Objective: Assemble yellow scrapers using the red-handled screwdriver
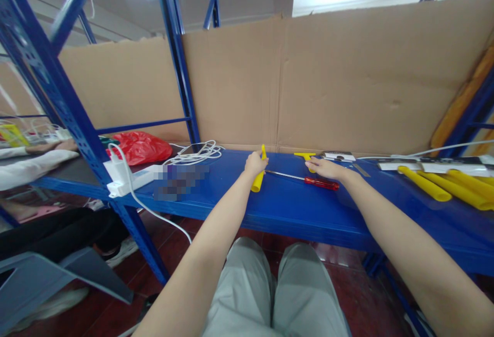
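Observation:
My left hand (254, 165) is closed around a yellow tube-like handle (258, 182), whose thin upper end sticks out above the fingers. My right hand (324, 167) has its fingertips closed on the stem of a yellow T-shaped piece (304, 155) at the back of the blue shelf (285, 207). Between the hands lies a screwdriver (323, 183) with a red handle, its metal shaft pointing toward my left hand. Part of the T-shaped piece is hidden by my fingers.
Several yellow tubes (424, 183) lie at the right near white-and-black packages. A white card (338, 156) rests by the cardboard wall (347, 80). On the left are a power strip (139, 178), white cables (200, 153), a red plastic bag (141, 146) and another person's sleeve (36, 166).

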Tool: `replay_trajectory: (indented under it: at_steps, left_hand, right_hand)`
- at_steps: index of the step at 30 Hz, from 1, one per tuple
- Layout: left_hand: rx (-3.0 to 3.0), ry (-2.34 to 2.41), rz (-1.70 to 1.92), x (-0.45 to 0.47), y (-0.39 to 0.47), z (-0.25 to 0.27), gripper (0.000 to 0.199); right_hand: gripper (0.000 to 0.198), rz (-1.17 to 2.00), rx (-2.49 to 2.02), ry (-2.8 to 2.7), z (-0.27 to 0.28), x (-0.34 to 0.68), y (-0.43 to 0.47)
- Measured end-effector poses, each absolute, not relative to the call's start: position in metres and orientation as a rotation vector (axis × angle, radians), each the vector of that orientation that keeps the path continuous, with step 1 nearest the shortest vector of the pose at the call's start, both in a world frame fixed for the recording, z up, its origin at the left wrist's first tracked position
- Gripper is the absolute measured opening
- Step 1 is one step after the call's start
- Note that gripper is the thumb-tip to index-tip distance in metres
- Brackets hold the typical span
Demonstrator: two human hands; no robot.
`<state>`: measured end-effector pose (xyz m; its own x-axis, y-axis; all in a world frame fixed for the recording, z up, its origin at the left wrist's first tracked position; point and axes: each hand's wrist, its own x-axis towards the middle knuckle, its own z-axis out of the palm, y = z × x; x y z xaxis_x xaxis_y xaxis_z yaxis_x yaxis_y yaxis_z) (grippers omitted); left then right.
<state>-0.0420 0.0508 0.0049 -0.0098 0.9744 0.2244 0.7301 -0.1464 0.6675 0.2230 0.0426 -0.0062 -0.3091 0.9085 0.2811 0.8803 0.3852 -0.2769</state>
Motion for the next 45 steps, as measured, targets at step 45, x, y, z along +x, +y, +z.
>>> replay_trajectory:
  at_steps: [45]
  left_hand:
    - [1.496, 1.555, 1.127, -0.046, 0.056, 0.006, 0.050]
  right_hand:
    - [0.020, 0.080, -1.621, -2.125, 0.022, 0.213, 0.013]
